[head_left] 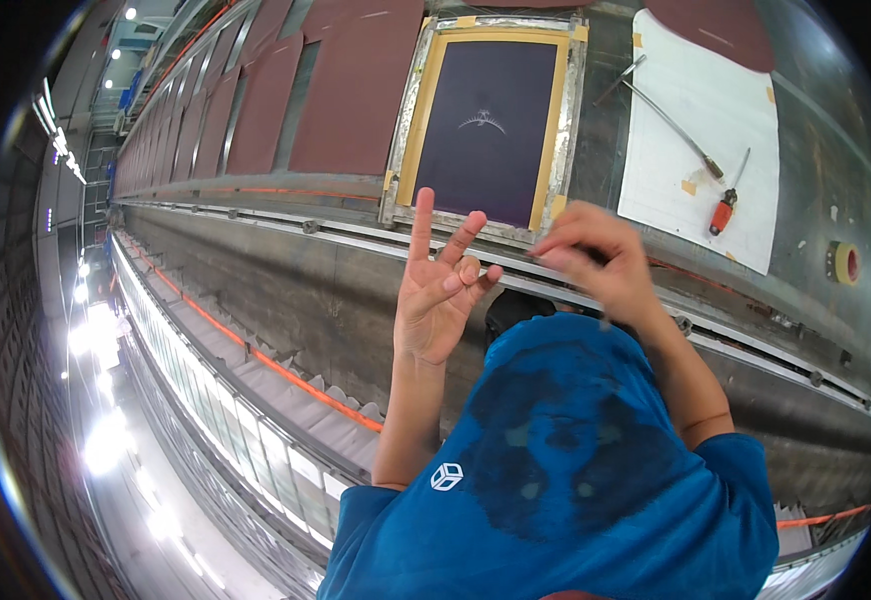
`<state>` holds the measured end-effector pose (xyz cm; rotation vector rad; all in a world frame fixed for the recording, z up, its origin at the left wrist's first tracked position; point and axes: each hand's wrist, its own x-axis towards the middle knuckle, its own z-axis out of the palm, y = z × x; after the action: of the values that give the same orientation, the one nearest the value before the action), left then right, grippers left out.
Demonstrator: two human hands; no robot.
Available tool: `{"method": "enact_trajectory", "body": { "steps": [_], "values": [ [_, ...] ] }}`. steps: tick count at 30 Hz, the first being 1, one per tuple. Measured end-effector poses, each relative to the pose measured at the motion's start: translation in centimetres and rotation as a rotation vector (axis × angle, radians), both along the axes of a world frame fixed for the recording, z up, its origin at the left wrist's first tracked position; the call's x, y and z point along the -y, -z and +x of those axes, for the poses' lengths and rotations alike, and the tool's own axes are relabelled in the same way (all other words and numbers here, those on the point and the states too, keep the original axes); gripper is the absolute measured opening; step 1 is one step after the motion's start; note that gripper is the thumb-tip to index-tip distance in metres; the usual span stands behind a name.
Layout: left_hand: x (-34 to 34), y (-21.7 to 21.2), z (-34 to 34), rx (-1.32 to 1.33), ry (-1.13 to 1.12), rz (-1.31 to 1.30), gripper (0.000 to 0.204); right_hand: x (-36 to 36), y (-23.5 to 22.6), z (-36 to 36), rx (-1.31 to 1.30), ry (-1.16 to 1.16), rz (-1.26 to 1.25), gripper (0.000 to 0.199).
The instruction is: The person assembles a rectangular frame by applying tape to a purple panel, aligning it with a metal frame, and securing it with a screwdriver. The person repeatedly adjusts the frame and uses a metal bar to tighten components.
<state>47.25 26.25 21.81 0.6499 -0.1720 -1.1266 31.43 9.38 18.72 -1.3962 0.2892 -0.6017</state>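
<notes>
My left hand (434,290) is raised in front of the near edge of a screen-printing frame (403,150), palm toward me. Two fingers stretch out and apart, while the thumb touches a bent finger; I see nothing held. To its right, my right hand (604,258) hovers near the frame's lower right corner, fingers curled toward the thumb. Motion smears its fingertips, so whether it pinches anything cannot be made out. Inside the frame, yellow tape borders a dark mesh panel (484,165) with a pale arc-shaped design.
Right of the frame, a white sheet (651,180) carries a long thin rod tool (671,122) and a red-handled screwdriver (724,212). A tape roll (842,263) lies farther right. Maroon panels (356,90) line the table leftward. A metal rail (286,222) edges the table before me.
</notes>
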Motion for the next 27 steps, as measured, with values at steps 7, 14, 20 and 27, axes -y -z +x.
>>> {"method": "enact_trajectory", "body": {
  "steps": [7,14,20,27],
  "values": [
    [-2.0,0.1,-1.3,0.307,-0.049,0.247,0.108,-3.9,0.3,1.9,-0.046,-0.068,-0.229,0.014],
    [-3.2,3.4,-1.6,0.587,0.263,0.324,0.102,-4.4,3.1,-1.6,-0.287,-0.252,-0.044,0.014],
    [-3.0,2.7,2.5,1.011,0.436,0.268,0.077,-7.4,4.1,-0.1,-0.332,-0.123,-0.003,0.021],
    [-7.3,6.8,10.8,0.921,0.767,0.509,0.05,-12.7,5.6,6.4,0.171,0.205,0.574,0.023]
  ]
}}
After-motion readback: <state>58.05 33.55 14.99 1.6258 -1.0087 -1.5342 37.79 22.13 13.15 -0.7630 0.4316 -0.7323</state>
